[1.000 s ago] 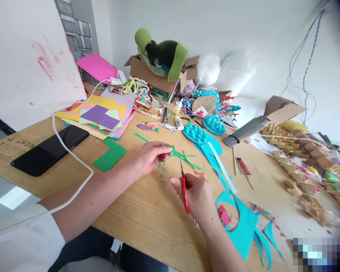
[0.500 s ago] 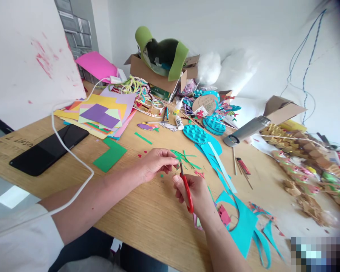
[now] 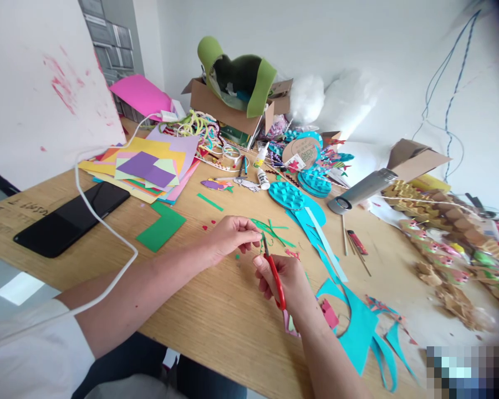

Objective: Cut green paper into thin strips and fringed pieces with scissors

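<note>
My right hand [image 3: 290,277] grips a pair of red-handled scissors [image 3: 278,284], blades pointing up and away from me. Just left of the blade tips, my left hand [image 3: 233,239] is closed in a pinch. Between its fingertips is a tiny bit of what looks like green paper [image 3: 262,236], mostly hidden by the fingers. Thin green paper strips [image 3: 278,228] lie on the table right behind both hands. Left of my left hand are a larger green paper piece [image 3: 162,228], a single green strip [image 3: 210,201] and small red paper dots [image 3: 205,228].
A white cable [image 3: 103,221] loops over my left forearm, beside a black phone [image 3: 72,219]. Stacked coloured paper [image 3: 183,148], glue bottles [image 3: 263,178] and an open cardboard box [image 3: 208,105] stand farther back. Blue paper offcuts [image 3: 360,327] and a grey cylinder [image 3: 363,190] are at the right.
Both hands stay nearly in place. The scissor blades have shifted slightly at my left fingertips, and the small green bit there has turned or moved a little.
</note>
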`<move>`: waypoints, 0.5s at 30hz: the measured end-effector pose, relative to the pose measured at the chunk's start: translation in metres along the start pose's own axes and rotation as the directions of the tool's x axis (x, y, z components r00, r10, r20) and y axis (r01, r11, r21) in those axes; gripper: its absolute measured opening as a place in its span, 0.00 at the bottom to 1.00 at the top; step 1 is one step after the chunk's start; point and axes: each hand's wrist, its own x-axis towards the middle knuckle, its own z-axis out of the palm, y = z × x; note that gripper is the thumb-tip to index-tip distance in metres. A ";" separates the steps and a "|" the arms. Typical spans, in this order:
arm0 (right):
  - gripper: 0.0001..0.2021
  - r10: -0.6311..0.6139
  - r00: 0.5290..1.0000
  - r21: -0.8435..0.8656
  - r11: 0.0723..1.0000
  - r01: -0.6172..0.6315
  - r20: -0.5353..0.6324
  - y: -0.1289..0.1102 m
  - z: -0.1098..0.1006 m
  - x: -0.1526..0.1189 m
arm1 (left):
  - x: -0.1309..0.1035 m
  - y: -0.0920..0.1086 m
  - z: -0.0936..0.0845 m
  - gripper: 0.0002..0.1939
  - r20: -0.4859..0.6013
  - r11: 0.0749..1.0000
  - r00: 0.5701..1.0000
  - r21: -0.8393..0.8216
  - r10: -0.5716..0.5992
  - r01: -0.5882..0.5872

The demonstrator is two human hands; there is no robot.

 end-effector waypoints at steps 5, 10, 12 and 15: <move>0.26 0.011 1.000 0.037 0.999 -0.012 0.017 -0.001 0.000 0.000 | -0.001 0.000 0.000 0.05 0.005 0.999 1.000 0.045 -0.005 0.005; 0.26 0.008 1.000 0.021 1.000 -0.008 0.026 -0.002 0.000 -0.001 | -0.001 0.001 0.001 0.06 0.024 0.998 1.000 0.064 -0.009 0.007; 0.26 0.003 1.000 0.015 1.000 -0.004 0.030 -0.002 0.000 -0.001 | -0.002 0.000 0.001 0.06 0.029 0.997 1.000 0.072 -0.008 0.006; 0.26 -0.006 0.999 0.016 1.000 0.005 0.032 -0.002 -0.001 0.000 | -0.001 0.000 0.001 0.06 0.034 0.996 0.999 0.085 -0.014 0.011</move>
